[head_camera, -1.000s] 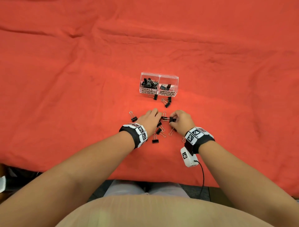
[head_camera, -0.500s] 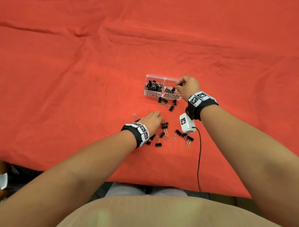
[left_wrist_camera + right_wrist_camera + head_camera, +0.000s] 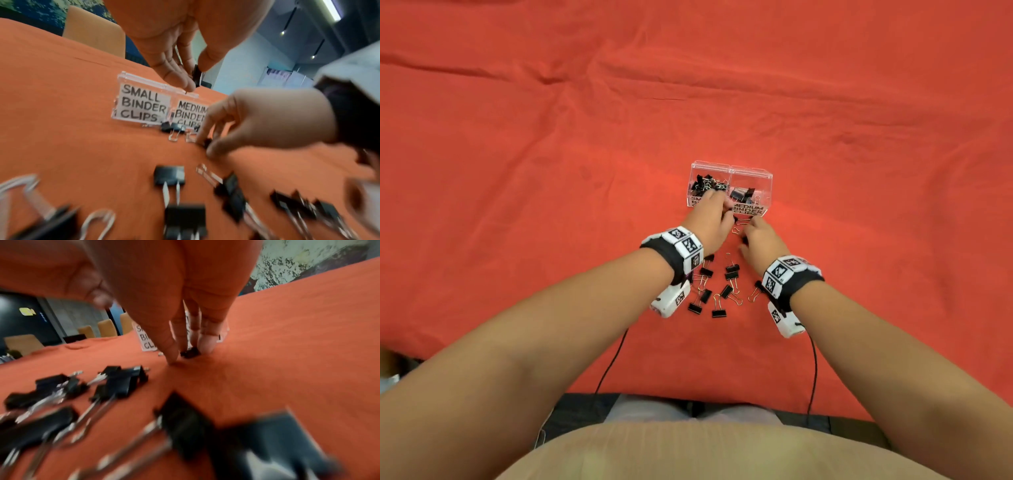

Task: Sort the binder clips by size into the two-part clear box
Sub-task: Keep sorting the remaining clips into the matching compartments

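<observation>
My left hand [image 3: 710, 219] now carries pinched clip [image 3: 197, 75] over clear box [image 3: 766, 178]; right hand [image 3: 758, 240], back from box, fingers [image 3: 171, 353] closing on clip [image 3: 190, 353] at 6 o'clock.

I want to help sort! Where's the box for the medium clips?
In the head view, the medium part is the right half of the clear box, mid-cloth, past both hands; the left hand covers the small part's label beside it.

Office mtg room, tan chairs [image 3: 107, 328] in a row, dark wall screen [image 3: 26, 316], ceiling strip lights [image 3: 331, 9]
</observation>
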